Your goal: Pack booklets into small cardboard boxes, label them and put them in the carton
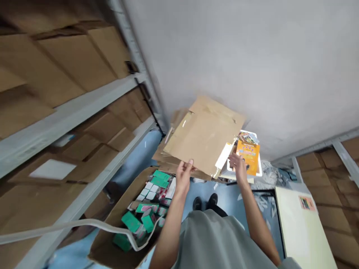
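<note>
Head view: your left hand pinches the near edge of a flattened cardboard sheet between its fingers, holding it over the blue floor by the wall. Your right hand meets its right corner, grip unclear. Moving the sheet likely needs both hands firm.
</note>
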`<move>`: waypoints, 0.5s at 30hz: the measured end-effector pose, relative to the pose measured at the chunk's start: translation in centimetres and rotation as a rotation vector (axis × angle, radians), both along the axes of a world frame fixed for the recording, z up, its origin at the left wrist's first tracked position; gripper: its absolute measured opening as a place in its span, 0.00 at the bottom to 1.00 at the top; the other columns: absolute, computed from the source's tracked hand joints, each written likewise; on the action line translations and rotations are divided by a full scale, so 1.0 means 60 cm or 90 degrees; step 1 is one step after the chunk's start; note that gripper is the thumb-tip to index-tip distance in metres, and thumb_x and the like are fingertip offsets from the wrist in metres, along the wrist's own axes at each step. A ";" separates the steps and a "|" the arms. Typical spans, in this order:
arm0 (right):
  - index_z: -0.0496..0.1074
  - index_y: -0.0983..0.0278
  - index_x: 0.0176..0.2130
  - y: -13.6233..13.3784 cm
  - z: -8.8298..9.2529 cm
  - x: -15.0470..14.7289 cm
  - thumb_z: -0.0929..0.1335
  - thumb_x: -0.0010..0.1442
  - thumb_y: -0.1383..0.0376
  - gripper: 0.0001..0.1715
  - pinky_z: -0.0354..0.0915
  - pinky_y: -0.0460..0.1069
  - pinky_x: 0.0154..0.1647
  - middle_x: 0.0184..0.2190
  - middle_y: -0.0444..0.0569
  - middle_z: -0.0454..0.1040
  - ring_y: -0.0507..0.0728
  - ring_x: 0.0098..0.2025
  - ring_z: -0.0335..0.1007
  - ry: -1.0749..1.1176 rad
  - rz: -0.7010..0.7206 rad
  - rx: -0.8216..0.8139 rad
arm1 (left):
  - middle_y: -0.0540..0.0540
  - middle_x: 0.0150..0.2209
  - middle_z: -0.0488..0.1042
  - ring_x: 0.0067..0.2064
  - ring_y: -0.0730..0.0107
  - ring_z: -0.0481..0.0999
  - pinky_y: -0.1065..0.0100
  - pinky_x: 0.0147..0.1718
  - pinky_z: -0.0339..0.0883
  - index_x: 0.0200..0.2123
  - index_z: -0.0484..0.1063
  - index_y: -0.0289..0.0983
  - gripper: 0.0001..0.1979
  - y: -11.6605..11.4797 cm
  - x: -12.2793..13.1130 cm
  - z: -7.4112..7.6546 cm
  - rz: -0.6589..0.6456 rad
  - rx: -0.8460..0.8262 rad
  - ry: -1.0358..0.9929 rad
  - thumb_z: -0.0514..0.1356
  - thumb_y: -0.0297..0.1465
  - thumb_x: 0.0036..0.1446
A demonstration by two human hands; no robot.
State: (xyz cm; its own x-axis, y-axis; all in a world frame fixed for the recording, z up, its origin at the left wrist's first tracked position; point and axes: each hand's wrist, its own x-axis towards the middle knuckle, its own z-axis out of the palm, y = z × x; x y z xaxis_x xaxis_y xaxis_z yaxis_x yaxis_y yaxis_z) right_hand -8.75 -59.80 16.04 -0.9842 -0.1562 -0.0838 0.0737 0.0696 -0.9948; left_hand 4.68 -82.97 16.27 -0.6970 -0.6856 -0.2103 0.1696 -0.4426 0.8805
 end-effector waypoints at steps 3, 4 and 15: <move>0.75 0.65 0.63 0.153 0.027 0.038 0.63 0.68 0.31 0.48 0.77 0.63 0.58 0.58 0.66 0.82 0.68 0.58 0.83 0.022 -0.237 -0.001 | 0.50 0.32 0.78 0.33 0.71 0.78 0.72 0.32 0.74 0.39 0.77 0.39 0.27 0.071 -0.026 -0.030 -0.157 -0.004 -0.035 0.76 0.53 0.50; 0.74 0.65 0.63 0.206 0.037 0.055 0.66 0.67 0.32 0.47 0.76 0.64 0.59 0.59 0.66 0.81 0.68 0.58 0.82 0.049 -0.309 0.036 | 0.50 0.32 0.79 0.33 0.71 0.79 0.72 0.33 0.74 0.39 0.77 0.39 0.26 0.094 -0.037 -0.038 -0.214 -0.013 -0.044 0.76 0.53 0.51; 0.75 0.62 0.64 0.667 0.091 0.336 0.71 0.67 0.42 0.37 0.70 0.66 0.68 0.64 0.62 0.78 0.67 0.63 0.77 0.118 -0.596 0.313 | 0.42 0.43 0.84 0.48 0.58 0.83 0.61 0.52 0.77 0.43 0.79 0.39 0.27 0.425 -0.126 -0.029 -0.748 -0.187 0.037 0.72 0.56 0.57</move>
State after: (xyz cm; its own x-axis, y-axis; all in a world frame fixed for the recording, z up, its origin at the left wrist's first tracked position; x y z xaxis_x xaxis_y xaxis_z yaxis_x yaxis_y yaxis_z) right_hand 11.43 -19.79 21.50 -0.6987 0.6772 0.2306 0.1566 0.4594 -0.8743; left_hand -2.88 -57.45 14.55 -0.9295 0.3549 -0.1007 -0.1586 -0.1379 0.9777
